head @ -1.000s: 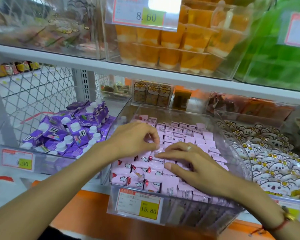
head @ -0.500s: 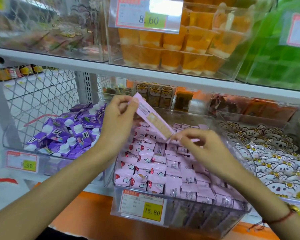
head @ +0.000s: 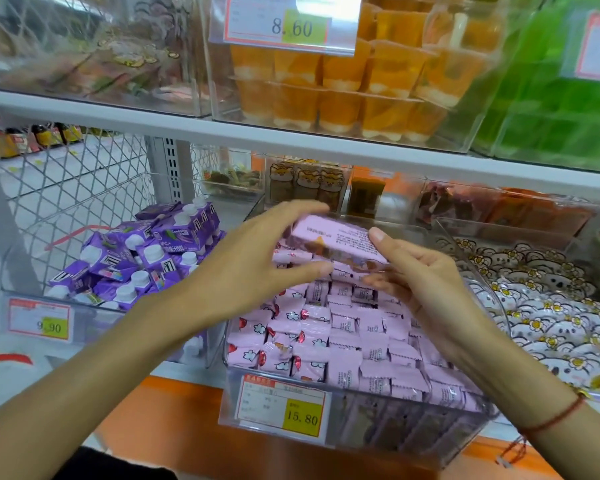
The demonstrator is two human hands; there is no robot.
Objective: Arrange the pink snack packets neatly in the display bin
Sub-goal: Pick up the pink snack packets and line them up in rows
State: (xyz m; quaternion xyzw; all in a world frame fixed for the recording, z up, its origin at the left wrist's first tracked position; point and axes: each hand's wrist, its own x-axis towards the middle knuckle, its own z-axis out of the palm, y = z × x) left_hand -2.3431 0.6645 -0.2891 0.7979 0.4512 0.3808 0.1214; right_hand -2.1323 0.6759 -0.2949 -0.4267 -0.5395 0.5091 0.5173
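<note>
Gripping one pink packet (head: 336,242) endwise, both hands' fingers (head: 378,235), above the bin's (head: 378,434) open back.

Pink snack packets (head: 340,337) lie in rows filling the clear display bin (head: 413,441); one lifted packet (head: 340,237) is tilted above them.

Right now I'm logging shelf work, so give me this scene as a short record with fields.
left hand: grips one end of the lifted packet
right hand: grips the other end
packet: pink, held above the bin, printed back up
bin: clear, filled with pink packets, price tag 15.80
left neighbour: purple cartons
right neighbour: white packets
</note>
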